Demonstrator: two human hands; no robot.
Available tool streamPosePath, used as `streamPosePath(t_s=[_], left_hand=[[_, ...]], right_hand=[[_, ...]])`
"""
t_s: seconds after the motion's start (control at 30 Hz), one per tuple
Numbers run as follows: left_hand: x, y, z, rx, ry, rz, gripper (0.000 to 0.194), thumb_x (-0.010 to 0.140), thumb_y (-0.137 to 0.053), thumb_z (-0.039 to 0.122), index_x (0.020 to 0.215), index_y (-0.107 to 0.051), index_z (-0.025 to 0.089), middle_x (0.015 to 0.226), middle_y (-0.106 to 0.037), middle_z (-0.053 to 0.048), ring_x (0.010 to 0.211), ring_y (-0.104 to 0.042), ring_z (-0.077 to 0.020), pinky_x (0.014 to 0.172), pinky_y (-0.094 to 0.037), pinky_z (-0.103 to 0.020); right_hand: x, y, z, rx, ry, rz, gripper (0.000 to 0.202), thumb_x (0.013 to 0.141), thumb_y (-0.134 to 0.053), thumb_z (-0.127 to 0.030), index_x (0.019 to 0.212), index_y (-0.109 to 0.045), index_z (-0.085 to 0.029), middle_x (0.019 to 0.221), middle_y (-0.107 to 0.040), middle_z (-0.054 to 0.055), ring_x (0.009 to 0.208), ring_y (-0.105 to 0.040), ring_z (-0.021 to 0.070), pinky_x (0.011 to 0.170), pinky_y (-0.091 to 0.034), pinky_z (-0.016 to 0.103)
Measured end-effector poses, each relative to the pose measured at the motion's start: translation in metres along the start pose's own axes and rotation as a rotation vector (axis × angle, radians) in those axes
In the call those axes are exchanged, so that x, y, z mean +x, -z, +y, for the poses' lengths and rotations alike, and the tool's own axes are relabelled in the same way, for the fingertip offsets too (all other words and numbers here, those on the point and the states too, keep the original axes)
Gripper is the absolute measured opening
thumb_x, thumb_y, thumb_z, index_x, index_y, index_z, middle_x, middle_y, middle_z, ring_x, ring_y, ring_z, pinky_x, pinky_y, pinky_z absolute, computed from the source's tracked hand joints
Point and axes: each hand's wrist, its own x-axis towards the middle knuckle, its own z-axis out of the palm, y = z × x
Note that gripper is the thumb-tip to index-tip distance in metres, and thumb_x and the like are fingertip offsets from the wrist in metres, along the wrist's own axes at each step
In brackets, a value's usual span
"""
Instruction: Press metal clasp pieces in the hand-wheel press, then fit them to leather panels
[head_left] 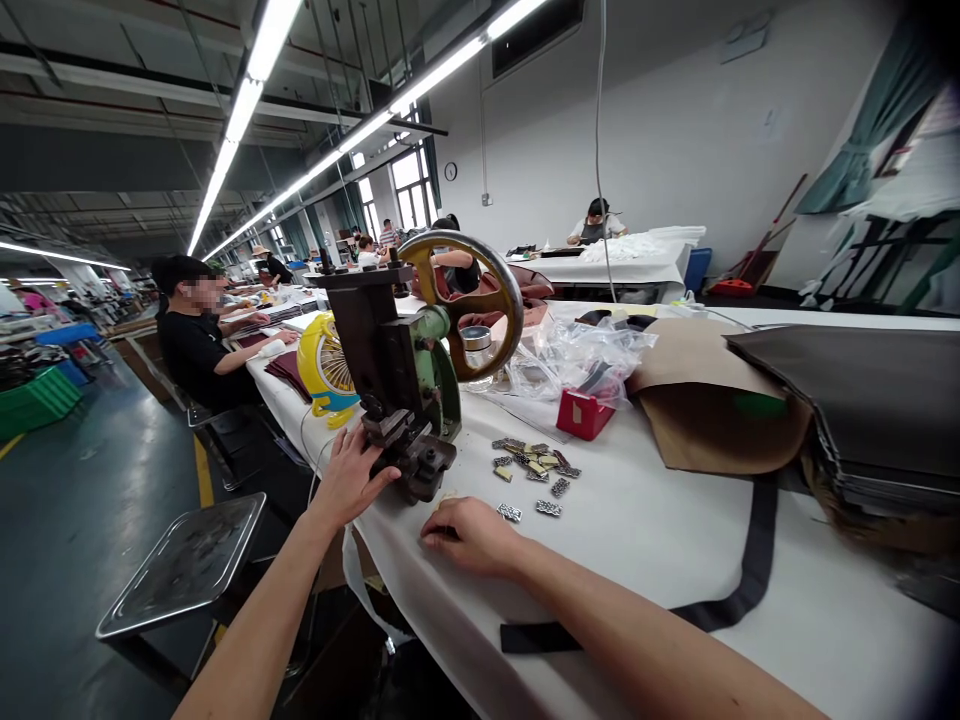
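A dark hand press (379, 350) with a yellow-rimmed handwheel (516, 310) stands on the white-covered table. Against the left side of its base rests my left hand (349, 478), fingers spread and thumb stretched toward the lower block. My right hand (469, 535) lies on the table in front of the press, its fingers curled together; what they hold, if anything, is hidden. Beyond that hand are several small metal plates (548, 508), some patterned silver, some showing a pale yellow side. A black strap (754, 560) runs over the table and passes under my right forearm.
A yellow fan (322, 365) sits left of the press. Behind the plates are a red tape dispenser (583, 414) and clear plastic bags (562, 350). A brown paper wrap (712, 415) and stacked dark sheets (862, 400) lie right. A co-worker (196, 335) sits left, near a metal stool (184, 560).
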Motion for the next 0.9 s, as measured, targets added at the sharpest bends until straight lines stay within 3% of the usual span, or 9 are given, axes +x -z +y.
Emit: streamPosePath(t_s=[0.13, 0.27, 0.57, 0.9], left_hand=[[0.005, -0.011, 0.005, -0.080, 0.028, 0.016, 0.070, 0.098, -0.037, 0.065, 0.150, -0.045, 0.019, 0.150, -0.045, -0.017, 0.145, -0.032, -0.0360, 0.122, -0.019, -0.062], [0.009, -0.016, 0.001, -0.103, 0.057, 0.025, 0.066, 0.099, -0.036, 0.063, 0.150, -0.045, 0.023, 0.155, -0.040, -0.015, 0.146, -0.029, -0.0368, 0.121, -0.018, -0.064], [0.011, -0.012, -0.010, -0.038, -0.008, 0.016, 0.063, 0.096, -0.045, 0.063, 0.144, -0.053, 0.023, 0.150, -0.046, -0.014, 0.144, -0.033, -0.0355, 0.123, -0.016, -0.061], [0.003, -0.007, -0.009, -0.074, 0.004, -0.039, 0.060, 0.098, -0.044, 0.060, 0.145, -0.051, 0.022, 0.147, -0.048, -0.013, 0.143, -0.036, -0.0336, 0.122, -0.019, -0.061]], right_hand=[[0.001, -0.001, 0.002, -0.020, -0.007, -0.010, 0.021, 0.092, -0.062, -0.027, 0.105, -0.079, -0.025, 0.102, -0.076, 0.002, 0.097, -0.066, 0.0220, 0.088, -0.048, 0.028], [0.001, -0.002, 0.004, -0.027, -0.006, -0.011, 0.022, 0.091, -0.062, -0.026, 0.106, -0.079, -0.025, 0.102, -0.075, 0.002, 0.094, -0.066, 0.0210, 0.085, -0.048, 0.027], [0.002, -0.003, 0.006, -0.023, 0.011, -0.003, 0.022, 0.091, -0.061, -0.027, 0.105, -0.079, -0.025, 0.101, -0.075, 0.002, 0.093, -0.066, 0.0205, 0.083, -0.047, 0.026], [0.001, -0.005, 0.007, -0.034, 0.012, -0.005, 0.022, 0.090, -0.062, -0.027, 0.106, -0.078, -0.025, 0.104, -0.075, 0.002, 0.095, -0.066, 0.0214, 0.085, -0.047, 0.027]])
